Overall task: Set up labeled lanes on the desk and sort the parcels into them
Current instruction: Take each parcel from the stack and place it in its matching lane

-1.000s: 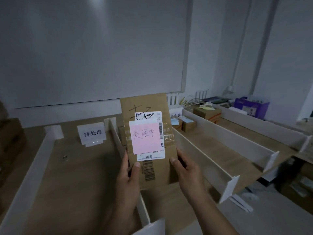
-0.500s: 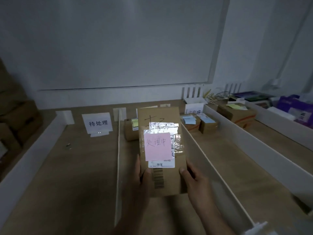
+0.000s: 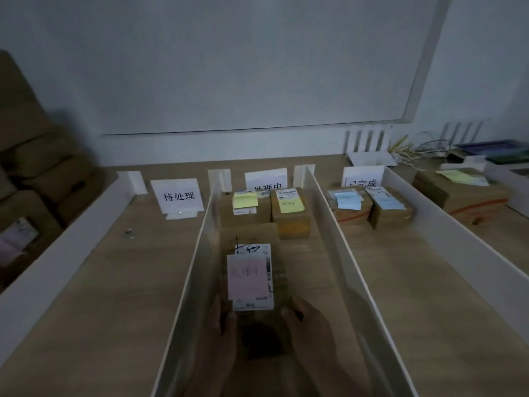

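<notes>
A flat brown parcel (image 3: 252, 236) with a white shipping label and a pink sticky note (image 3: 248, 276) lies low in the middle lane, between two white dividers. My left hand (image 3: 221, 333) grips its near left edge, and my right hand (image 3: 309, 325) holds its near right edge. Both are dim and blurred. Behind it stand two brown parcels with yellow notes (image 3: 244, 200) (image 3: 290, 206), in front of the middle lane's sign (image 3: 266, 179). The left lane carries a sign reading 待处理 (image 3: 178, 196). The right lane's sign (image 3: 363, 177) stands behind two parcels with blue notes (image 3: 347, 200) (image 3: 386, 200).
White divider walls (image 3: 197, 267) (image 3: 343, 253) (image 3: 458, 239) run from front to back across the wooden desk (image 3: 114, 296). A larger box with a yellow note (image 3: 461, 190) sits in the far right lane. Stacked cartons (image 3: 31, 167) stand left of the desk. A small dark object (image 3: 129, 232) lies in the left lane.
Both hands have lowered the parcel from upright in front of me down into the middle lane. The view has tilted down and moved closer to the desk.
</notes>
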`<state>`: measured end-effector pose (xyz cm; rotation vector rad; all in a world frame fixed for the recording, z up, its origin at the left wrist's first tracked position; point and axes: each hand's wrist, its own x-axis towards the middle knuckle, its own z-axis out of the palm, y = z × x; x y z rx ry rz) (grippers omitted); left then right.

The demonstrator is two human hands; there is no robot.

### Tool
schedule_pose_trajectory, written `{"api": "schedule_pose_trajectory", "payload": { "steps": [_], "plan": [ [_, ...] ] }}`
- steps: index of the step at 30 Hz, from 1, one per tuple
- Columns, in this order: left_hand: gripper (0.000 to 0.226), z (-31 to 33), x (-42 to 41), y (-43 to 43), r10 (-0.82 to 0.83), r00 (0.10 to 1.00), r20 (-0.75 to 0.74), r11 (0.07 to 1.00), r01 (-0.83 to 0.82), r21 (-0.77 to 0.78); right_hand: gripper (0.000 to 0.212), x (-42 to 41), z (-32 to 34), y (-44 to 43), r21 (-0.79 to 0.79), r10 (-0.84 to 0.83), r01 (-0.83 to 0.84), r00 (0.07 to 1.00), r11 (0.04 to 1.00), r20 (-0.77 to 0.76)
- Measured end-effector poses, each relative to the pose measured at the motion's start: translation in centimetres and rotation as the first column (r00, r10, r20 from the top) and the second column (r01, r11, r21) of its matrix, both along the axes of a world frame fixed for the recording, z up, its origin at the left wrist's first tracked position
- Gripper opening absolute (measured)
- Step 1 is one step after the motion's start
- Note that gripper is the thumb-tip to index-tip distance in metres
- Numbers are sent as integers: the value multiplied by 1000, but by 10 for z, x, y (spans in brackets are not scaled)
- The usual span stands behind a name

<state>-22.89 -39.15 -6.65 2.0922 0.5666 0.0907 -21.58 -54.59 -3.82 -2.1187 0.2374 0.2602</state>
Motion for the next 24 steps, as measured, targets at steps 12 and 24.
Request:
{"api": "schedule_pose_trajectory", "payload": {
  "steps": [12, 24],
  "plan": [
    [56, -13, 81, 36, -109, 986, -130, 994, 108, -8, 37, 82, 0, 41, -172, 51, -66, 995, 983, -89],
    [55, -12, 159, 60, -133, 984, -120, 990, 128, -50, 34, 156, -12, 68, -134, -2, 1, 1000, 991, -10]
  ]
}}
